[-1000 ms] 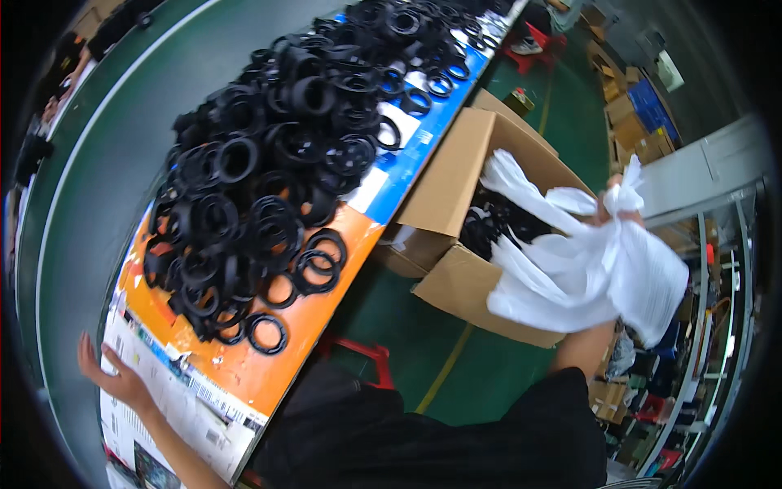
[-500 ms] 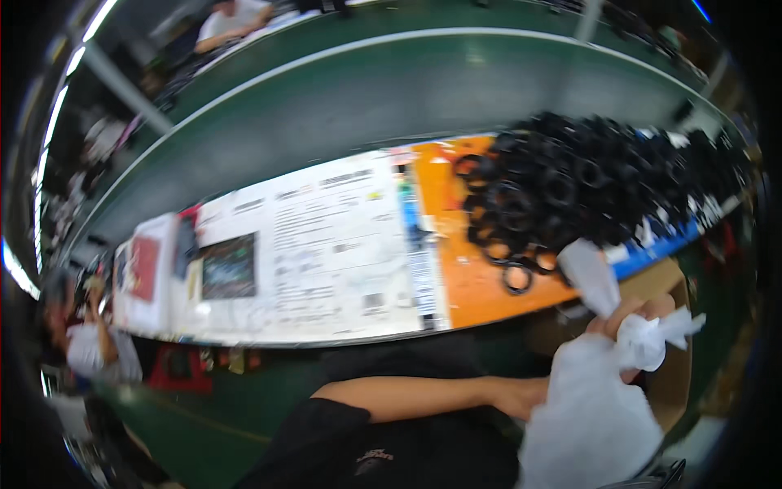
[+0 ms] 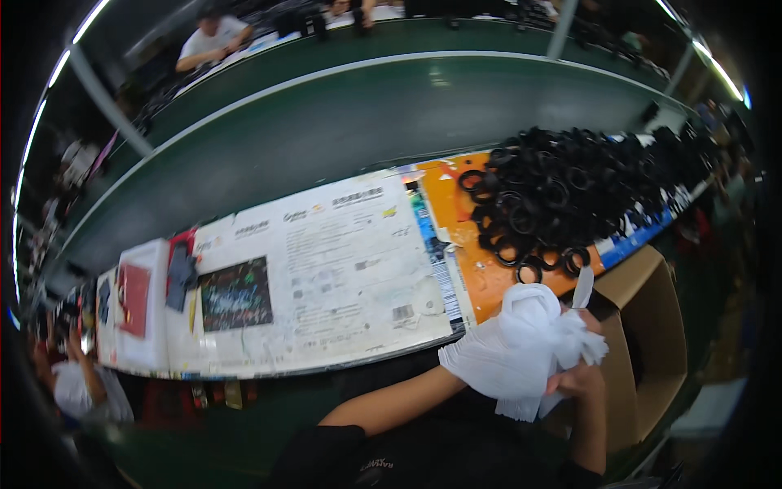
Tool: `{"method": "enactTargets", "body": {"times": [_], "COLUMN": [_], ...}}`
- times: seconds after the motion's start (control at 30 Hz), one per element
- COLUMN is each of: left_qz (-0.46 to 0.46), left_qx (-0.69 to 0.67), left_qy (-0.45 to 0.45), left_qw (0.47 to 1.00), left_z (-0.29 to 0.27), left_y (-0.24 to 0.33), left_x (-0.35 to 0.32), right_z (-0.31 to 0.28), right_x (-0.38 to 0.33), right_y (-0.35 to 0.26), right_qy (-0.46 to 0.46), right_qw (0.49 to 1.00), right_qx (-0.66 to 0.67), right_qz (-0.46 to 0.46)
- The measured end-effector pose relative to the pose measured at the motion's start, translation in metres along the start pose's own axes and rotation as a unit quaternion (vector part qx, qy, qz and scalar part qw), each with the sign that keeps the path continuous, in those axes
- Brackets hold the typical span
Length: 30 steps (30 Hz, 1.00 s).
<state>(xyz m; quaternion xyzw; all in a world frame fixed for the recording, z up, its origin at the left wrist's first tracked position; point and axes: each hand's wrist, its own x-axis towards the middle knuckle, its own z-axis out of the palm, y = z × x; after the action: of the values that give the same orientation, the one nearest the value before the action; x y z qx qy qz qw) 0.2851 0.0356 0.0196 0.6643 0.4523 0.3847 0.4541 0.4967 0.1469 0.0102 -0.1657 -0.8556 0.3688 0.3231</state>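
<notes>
A crumpled, thin white plastic bag (image 3: 521, 342) is bunched up between my hands at the front edge of the table. My right hand (image 3: 580, 379) is closed on the bag's right side, its fingers pressed into the film. My left forearm (image 3: 395, 403) reaches in from below, and the bag covers my left hand, so its fingers are hidden. Just beyond the bag, a large heap of black rings (image 3: 562, 191) covers the right part of the table. One loose black ring (image 3: 529, 270) lies at the heap's near edge.
An open cardboard box (image 3: 652, 350) stands below the table's right end. Left of the orange surface (image 3: 481, 281) lies a white printed board (image 3: 342, 277). A white foam tray (image 3: 155, 326) holds a red piece. Other people sit at far left and at the back.
The white bag has moved left and up, closer to the table edge, and spread out over my left hand. My right hand has shifted lower on it. The view has turned slightly.
</notes>
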Motion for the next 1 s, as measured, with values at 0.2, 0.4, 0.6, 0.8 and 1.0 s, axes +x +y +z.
{"method": "enactTargets", "body": {"times": [0.2,0.4,0.6,0.8,1.0], "left_qz": [-0.054,-0.18,-0.26,-0.204,0.066], "left_qx": [-0.739,-0.425,-0.407,-0.156,0.251], "left_qy": [-0.027,-0.057,-0.106,-0.067,-0.009], "left_qw": [0.671,0.885,0.87,0.964,0.966], "left_z": [0.016,0.05,0.091,0.071,0.004], "left_y": [-0.061,-0.056,-0.091,-0.07,-0.012], "left_x": [-0.017,-0.013,0.006,0.047,0.06], "right_z": [0.011,0.028,0.065,0.109,0.144], "right_x": [-0.031,-0.071,-0.136,-0.143,-0.089], "right_y": [-0.066,-0.085,-0.059,0.122,0.385], "right_qy": [-0.034,0.019,0.122,0.418,0.751], "right_qw": [0.979,0.967,0.915,0.773,0.444], "right_qx": [-0.166,-0.147,-0.176,0.065,0.225], "right_qz": [0.115,0.208,0.342,0.472,0.434]}}
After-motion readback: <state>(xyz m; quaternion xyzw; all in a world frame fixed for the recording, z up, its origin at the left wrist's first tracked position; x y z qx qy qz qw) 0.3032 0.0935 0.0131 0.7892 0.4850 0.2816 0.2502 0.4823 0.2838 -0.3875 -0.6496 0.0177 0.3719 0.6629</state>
